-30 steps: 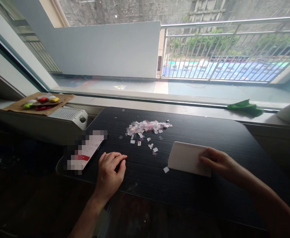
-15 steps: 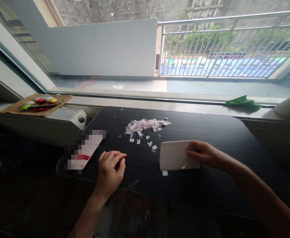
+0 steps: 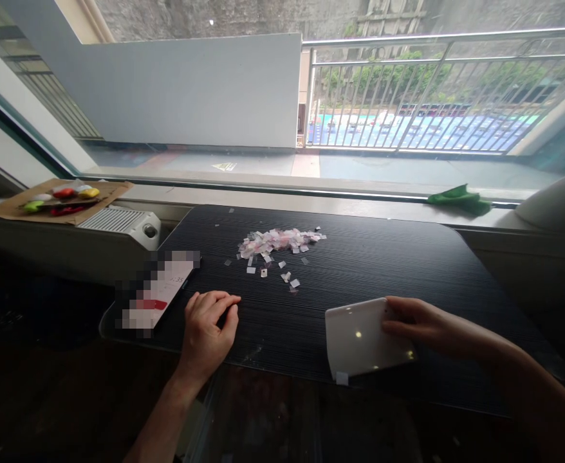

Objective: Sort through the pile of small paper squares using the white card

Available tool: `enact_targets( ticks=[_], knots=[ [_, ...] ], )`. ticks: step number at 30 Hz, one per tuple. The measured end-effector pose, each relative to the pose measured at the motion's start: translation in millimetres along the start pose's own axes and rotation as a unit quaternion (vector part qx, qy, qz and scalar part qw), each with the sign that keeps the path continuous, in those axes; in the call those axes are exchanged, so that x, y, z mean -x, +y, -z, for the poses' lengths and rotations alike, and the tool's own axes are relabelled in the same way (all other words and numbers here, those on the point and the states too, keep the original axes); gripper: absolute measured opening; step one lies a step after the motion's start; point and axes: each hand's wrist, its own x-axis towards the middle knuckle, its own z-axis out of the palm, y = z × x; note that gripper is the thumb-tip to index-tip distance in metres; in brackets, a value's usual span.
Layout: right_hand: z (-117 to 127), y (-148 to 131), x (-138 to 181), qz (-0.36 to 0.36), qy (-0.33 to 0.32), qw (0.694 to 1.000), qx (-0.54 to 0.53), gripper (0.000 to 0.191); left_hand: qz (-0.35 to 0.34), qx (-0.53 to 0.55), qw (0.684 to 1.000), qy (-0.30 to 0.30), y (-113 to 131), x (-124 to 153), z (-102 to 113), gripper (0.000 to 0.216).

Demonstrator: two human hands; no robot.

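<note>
My right hand (image 3: pixel 420 328) pinches the edge of a glossy white rectangular panel (image 3: pixel 360 331) between thumb and fingers. The panel is tilted over the near right part of the dark table. At its lower left corner is a small white paper square (image 3: pixel 342 379). My left hand (image 3: pixel 211 321) rests at the table's near edge, loosely bent, thumb apart from the fingers and nothing visible in it. Beyond both hands lies a heap of small white and pinkish paper pieces (image 3: pixel 280 241), with several loose squares (image 3: pixel 295 283) in front of it.
A phone (image 3: pixel 159 292), partly pixelated, lies at the left of the black wood-grain table (image 3: pixel 389 257). Behind are a window sill with a green cloth (image 3: pixel 461 200), a white grilled unit (image 3: pixel 123 225), and cardboard (image 3: pixel 111 193) carrying colourful items.
My right hand has drawn the white panel toward me and to the right, tilting it, and the small square at its corner moved along. My left hand stays in place; the view shifted slightly.
</note>
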Motion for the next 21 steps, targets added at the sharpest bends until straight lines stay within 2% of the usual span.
enact_targets(
  ticks=[5,10,11,13,15,17,19,21],
  knots=[
    [1.1,3.5,9.7,-0.002,0.012,1.000,-0.017,0.046,0.011,0.003,1.000,-0.003,1.3,-1.1,0.5,0.019],
    [-0.2,4.6,23.4,-0.004,0.034,0.999,-0.036,0.038,0.021,0.007,1.000,-0.005,2.1,-0.8,0.6,0.019],
    [-1.6,4.7,23.7,0.003,0.055,0.998,-0.036,0.036,0.022,0.005,1.000,-0.005,2.4,-0.5,0.6,0.019],
    [-6.4,2.6,18.9,0.028,0.139,0.989,-0.030,0.036,0.027,0.003,1.000,-0.007,3.4,0.3,0.4,0.019],
    [-14.2,-3.4,7.4,0.054,0.244,0.968,-0.019,0.033,0.034,0.004,0.999,-0.010,4.4,0.9,0.2,0.020],
    [-24.3,-12.7,-7.3,0.077,0.312,0.947,0.007,0.027,0.039,0.006,0.999,-0.013,5.3,1.4,-0.1,0.020],
    [-34.9,-22.4,-20.0,0.098,0.330,0.938,0.052,0.021,0.042,0.007,0.999,-0.014,5.8,1.7,-0.1,0.020],
    [-44.0,-29.6,-27.2,0.120,0.314,0.937,0.095,0.017,0.042,0.008,0.999,-0.014,6.1,2.0,-0.1,0.019]
  ],
)
